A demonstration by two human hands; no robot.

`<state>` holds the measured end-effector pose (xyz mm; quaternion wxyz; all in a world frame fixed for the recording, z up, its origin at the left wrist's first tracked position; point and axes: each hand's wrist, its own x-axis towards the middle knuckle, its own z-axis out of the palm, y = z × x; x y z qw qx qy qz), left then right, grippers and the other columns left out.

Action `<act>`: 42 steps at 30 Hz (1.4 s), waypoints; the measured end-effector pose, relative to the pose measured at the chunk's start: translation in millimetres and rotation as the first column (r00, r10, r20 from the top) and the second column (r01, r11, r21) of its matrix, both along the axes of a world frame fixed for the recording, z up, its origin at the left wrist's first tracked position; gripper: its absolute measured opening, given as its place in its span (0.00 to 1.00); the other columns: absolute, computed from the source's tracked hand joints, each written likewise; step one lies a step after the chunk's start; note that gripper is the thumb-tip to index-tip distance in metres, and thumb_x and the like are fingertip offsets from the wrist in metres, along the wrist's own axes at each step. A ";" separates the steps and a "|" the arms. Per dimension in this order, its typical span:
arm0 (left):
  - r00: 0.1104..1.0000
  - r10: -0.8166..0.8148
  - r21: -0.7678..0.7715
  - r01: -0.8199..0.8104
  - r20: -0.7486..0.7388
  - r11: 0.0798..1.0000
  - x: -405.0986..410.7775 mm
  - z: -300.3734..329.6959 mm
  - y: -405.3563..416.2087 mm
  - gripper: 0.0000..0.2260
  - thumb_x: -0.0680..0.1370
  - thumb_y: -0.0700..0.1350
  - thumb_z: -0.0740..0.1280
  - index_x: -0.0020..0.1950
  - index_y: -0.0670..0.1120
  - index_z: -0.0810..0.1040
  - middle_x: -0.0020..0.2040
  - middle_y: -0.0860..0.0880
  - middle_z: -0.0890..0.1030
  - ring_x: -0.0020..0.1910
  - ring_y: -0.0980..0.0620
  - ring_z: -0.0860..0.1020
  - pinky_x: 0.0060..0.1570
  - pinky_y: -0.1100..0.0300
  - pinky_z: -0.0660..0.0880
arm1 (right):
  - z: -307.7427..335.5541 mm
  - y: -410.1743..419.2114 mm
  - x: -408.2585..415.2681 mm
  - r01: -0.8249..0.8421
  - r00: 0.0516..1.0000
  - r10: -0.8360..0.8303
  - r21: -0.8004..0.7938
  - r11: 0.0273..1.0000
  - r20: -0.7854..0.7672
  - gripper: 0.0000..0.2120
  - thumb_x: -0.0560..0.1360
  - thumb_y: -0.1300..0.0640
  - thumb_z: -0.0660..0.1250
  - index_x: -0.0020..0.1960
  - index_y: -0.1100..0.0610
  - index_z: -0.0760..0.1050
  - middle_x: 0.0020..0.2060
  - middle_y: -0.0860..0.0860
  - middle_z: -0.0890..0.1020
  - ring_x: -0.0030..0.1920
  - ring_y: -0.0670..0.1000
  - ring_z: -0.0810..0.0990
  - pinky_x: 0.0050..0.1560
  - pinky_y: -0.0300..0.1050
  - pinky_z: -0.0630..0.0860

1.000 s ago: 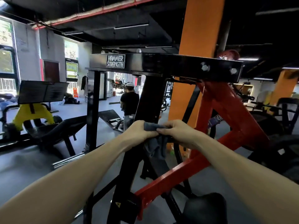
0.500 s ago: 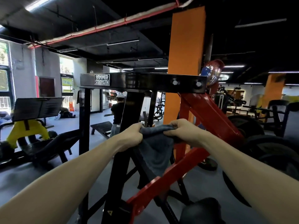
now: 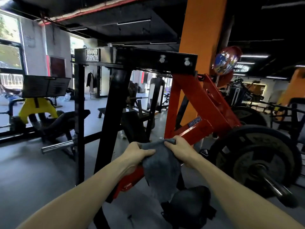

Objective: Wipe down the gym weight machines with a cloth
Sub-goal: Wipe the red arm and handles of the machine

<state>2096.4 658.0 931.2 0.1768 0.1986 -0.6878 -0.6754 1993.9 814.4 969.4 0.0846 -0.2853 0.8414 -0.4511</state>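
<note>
A grey cloth [image 3: 160,166] hangs spread between both hands in front of me. My left hand [image 3: 136,152] grips its left top edge and my right hand [image 3: 179,150] grips its right top corner. Behind and under the cloth runs the slanted red lever arm [image 3: 196,131] of a weight machine with a black frame [image 3: 132,59] labelled Hammer Strength. The cloth drapes over the red arm's lower part; whether it touches the arm I cannot tell.
Black weight plates [image 3: 254,157] on a chrome bar stand at the right. A black padded seat [image 3: 191,205] lies low in front. A yellow and black machine [image 3: 38,106] stands at the left, an orange pillar [image 3: 201,30] behind the frame.
Both hands have come down with the cloth from near the black top beam to the red arm's lower part. The cloth has opened from a bunch into a hanging sheet.
</note>
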 end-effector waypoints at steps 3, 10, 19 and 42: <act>0.994 0.083 0.165 -0.094 0.072 0.982 0.1 -34.6 9.0 0.29 0.73 0.35 0.77 0.71 0.36 0.71 0.57 0.38 0.82 0.49 0.43 0.84 0.38 0.55 0.81 | -37.2 4.6 -5.3 0.035 0.988 -0.043 0.055 0.998 0.149 0.10 0.79 0.52 0.71 0.46 0.58 0.81 0.41 0.54 0.84 0.43 0.53 0.83 0.41 0.47 0.79; 0.979 -0.013 0.250 -0.040 0.206 0.967 -0.4 -38.8 7.6 0.08 0.73 0.34 0.78 0.46 0.33 0.81 0.43 0.39 0.85 0.40 0.45 0.85 0.37 0.56 0.83 | -53.2 13.3 -12.3 -0.057 0.808 0.063 -0.029 0.998 0.585 0.07 0.76 0.58 0.75 0.47 0.61 0.79 0.33 0.52 0.84 0.32 0.47 0.83 0.33 0.40 0.78; 0.952 0.015 -0.480 0.140 0.306 0.866 -42.9 3.7 -23.9 0.07 0.67 0.39 0.82 0.37 0.43 0.84 0.35 0.49 0.84 0.38 0.54 0.82 0.36 0.61 0.79 | -4.2 -12.5 -49.9 -0.212 0.976 0.174 0.391 0.896 0.131 0.14 0.62 0.56 0.85 0.45 0.56 0.86 0.44 0.51 0.87 0.48 0.49 0.85 0.52 0.48 0.84; 0.956 -0.172 -0.901 -0.150 -0.237 0.407 -166.7 108.9 -38.8 0.16 0.83 0.48 0.64 0.70 0.47 0.74 0.68 0.50 0.73 0.70 0.51 0.68 0.71 0.56 0.66 | 134.8 27.4 -123.1 0.293 0.914 -0.405 -0.645 0.706 -0.028 0.06 0.78 0.54 0.70 0.45 0.57 0.78 0.44 0.55 0.82 0.46 0.55 0.83 0.47 0.49 0.80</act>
